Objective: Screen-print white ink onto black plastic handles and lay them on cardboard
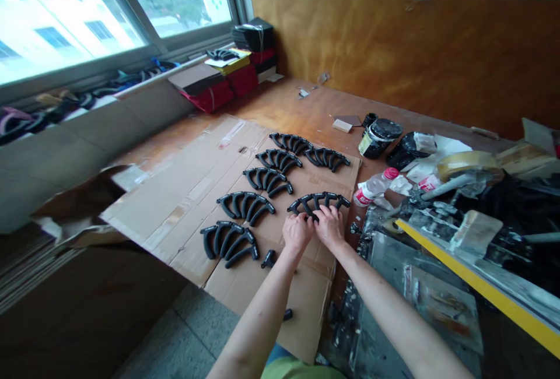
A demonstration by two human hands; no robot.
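Note:
My left hand (298,231) and my right hand (329,225) are side by side at the near edge of a black fan-shaped row of curved tubes (315,199). Fingers of both hands are closed on its lower part, and they hide some of the tubes' ends. Left of my hands, on the flat cardboard (175,221), lie similar fan-shaped rows, among them one near the front (230,242) and one behind it (245,206). A short single black piece (269,259) rests beside my left forearm. Another small black piece (287,314) shows partly past that forearm.
To the right stand a plastic bottle with a red cap (375,185), a dark paint-stained jar (380,137) and a roll of tape (470,164). A yellow-edged bar (476,285) crosses the cluttered right side. Stacked red and black sheets (219,87) sit by the window.

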